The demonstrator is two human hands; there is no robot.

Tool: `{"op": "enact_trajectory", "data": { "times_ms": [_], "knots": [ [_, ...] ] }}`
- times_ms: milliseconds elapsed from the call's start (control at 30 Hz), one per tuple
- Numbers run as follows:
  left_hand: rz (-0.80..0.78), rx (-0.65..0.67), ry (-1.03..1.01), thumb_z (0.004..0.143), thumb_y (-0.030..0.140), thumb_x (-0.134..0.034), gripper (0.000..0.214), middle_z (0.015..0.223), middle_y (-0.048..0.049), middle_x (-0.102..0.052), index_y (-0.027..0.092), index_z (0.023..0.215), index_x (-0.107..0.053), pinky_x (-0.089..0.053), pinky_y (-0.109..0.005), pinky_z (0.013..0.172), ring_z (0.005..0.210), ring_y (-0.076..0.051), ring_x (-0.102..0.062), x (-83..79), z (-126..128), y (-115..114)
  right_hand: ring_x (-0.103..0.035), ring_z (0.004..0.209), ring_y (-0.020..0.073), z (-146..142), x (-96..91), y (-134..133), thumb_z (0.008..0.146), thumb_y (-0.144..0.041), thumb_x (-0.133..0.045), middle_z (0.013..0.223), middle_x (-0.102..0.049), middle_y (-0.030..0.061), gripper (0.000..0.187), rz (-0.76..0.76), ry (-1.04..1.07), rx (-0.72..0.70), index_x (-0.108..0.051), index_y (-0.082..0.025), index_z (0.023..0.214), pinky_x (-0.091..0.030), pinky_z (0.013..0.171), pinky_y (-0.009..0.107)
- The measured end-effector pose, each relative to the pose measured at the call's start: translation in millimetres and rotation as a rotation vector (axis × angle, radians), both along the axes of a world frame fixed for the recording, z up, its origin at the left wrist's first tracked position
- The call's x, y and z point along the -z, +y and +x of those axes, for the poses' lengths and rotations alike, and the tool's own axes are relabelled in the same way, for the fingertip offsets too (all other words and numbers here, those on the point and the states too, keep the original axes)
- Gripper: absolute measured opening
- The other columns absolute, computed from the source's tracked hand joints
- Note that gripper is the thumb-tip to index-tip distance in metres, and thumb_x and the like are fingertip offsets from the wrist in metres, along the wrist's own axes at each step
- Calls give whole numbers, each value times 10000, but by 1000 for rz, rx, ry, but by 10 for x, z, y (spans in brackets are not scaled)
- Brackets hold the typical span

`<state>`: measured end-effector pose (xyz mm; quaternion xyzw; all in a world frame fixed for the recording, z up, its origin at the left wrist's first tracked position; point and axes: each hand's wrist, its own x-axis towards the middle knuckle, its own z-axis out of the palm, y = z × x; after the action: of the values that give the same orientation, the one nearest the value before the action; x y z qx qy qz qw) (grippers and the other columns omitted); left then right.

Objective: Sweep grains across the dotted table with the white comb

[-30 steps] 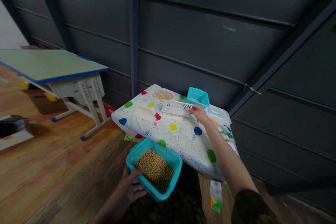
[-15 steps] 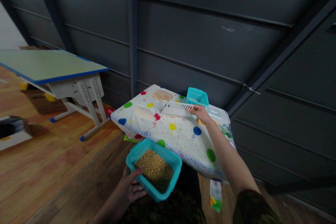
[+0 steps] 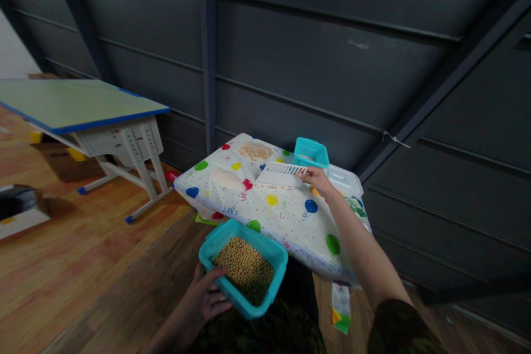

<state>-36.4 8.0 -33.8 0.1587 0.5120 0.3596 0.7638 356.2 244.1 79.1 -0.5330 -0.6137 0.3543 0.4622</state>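
Note:
In my left hand is a teal plastic basin, gripped by its left side near my lap. Soybeans partly fill it. My right hand pinches the right end of a white plastic piece with a slotted edge, held over the table. A pale powdery pile and a tan flaky pile lie on the balloon-print tablecloth. Just behind my right hand stands a second teal container with something whitish inside.
A clear plastic lid or tray lies at the table's right edge, near a green-printed packet. Another packet is on the floor. A green-topped desk stands to the left. The dark panelled wall rises behind the table.
The white slotted piece has tilted slightly, showing more of its flat face. My left hand and the basin of soybeans have stayed in place.

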Motion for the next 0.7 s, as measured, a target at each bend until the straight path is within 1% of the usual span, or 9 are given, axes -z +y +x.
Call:
{"op": "enact_trajectory", "data": {
  "times_ms": [100, 233, 467, 633, 700],
  "knots": [
    [17, 13, 55, 851, 533, -908, 922, 1048, -65, -778, 308, 1562, -366, -681, -430, 893, 913, -315, -859, -27, 10, -6, -711, 767, 232, -1, 11, -62, 534, -729, -1023, 839, -844, 63, 597, -33, -17, -41, -884, -219, 812, -622, 764, 395],
    [17, 13, 58, 852, 528, -901, 885, 1036, -60, -764, 306, 1529, -376, -667, -423, 883, 875, -297, -845, -63, 24, -5, -737, 833, 252, 22, 8, -117, 580, -698, -1022, 906, -859, 78, 581, -57, -8, -85, -900, -210, 872, -624, 811, 410],
    [-4, 3, 65, 841, 507, -916, 904, 1037, -71, -753, 312, 1535, -370, -667, -447, 894, 884, -315, -844, -59, 30, 8, -728, 832, 250, -14, 1, -130, 554, -674, -1037, 892, -843, 79, 584, -63, 9, -54, -892, -198, 859, -616, 818, 407],
    [16, 16, 61, 811, 539, -932, 925, 1018, -59, -767, 311, 1511, -373, -682, -428, 877, 879, -306, -848, -34, 27, 11, -712, 839, 243, 6, -20, -209, 615, -687, -1012, 918, -849, 81, 586, -77, -24, -85, -903, -187, 902, -597, 803, 389],
    [27, 25, 50, 806, 550, -929, 939, 1014, -53, -778, 313, 1516, -362, -687, -415, 867, 862, -292, -848, -23, 24, 10, -707, 840, 239, 9, -33, -232, 604, -689, -1016, 909, -844, 76, 589, -65, -26, -77, -898, -187, 889, -592, 800, 381]
  ]
}}
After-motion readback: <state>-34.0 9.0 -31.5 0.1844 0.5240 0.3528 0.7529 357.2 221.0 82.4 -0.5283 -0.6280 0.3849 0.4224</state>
